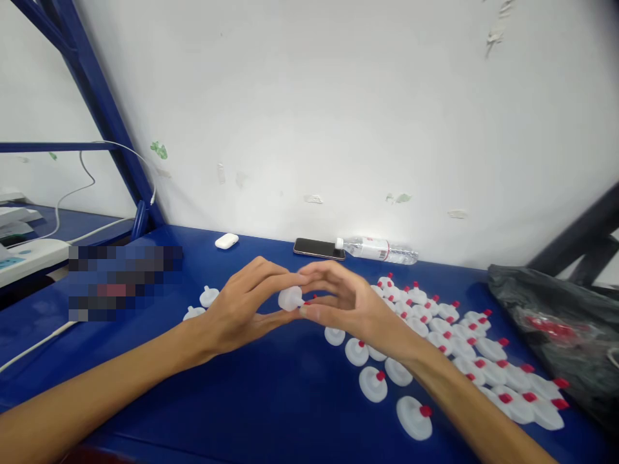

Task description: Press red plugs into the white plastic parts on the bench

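Observation:
Between thumb and fingers, my left hand (235, 312) grips a small round white plastic nozzle lid (290, 298) above the table. My right hand (360, 312) meets it from the other side, thumb and fingertips pinched at the lid's spout on a small red cap (306, 303). Whether the cap sits fully on the spout I cannot tell. Two bare white lids (209, 296) lie beyond my left hand, partly covered by it. Around and under my right forearm many similar lids with red caps (373, 385) are spread out, some hidden by the arm.
The blue table (271, 399) meets a white wall. Along the back lie a white earphone case (227, 241), a phone (316, 248) and a clear water bottle (382, 249). A dark plastic bag (541, 328) with red pieces sits at the right. Cables and a power strip (33, 258) are at the left.

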A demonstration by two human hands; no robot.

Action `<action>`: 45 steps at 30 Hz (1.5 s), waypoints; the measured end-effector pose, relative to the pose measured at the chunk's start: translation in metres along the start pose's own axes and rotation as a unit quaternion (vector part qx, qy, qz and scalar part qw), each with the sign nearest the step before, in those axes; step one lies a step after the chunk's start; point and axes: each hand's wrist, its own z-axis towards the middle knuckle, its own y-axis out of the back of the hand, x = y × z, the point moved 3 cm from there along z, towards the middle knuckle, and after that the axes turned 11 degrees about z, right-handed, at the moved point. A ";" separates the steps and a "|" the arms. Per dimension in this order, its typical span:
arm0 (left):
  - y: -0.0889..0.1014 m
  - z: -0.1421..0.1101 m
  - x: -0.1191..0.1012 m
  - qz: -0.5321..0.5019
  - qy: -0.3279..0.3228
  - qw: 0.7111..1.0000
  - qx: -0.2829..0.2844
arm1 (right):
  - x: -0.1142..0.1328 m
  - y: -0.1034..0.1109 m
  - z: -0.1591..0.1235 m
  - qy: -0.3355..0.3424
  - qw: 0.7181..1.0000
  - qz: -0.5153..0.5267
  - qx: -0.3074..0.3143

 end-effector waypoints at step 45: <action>-0.011 -0.032 0.073 0.342 0.297 0.743 0.492 | -0.005 0.051 0.006 0.100 0.899 -0.401 -0.145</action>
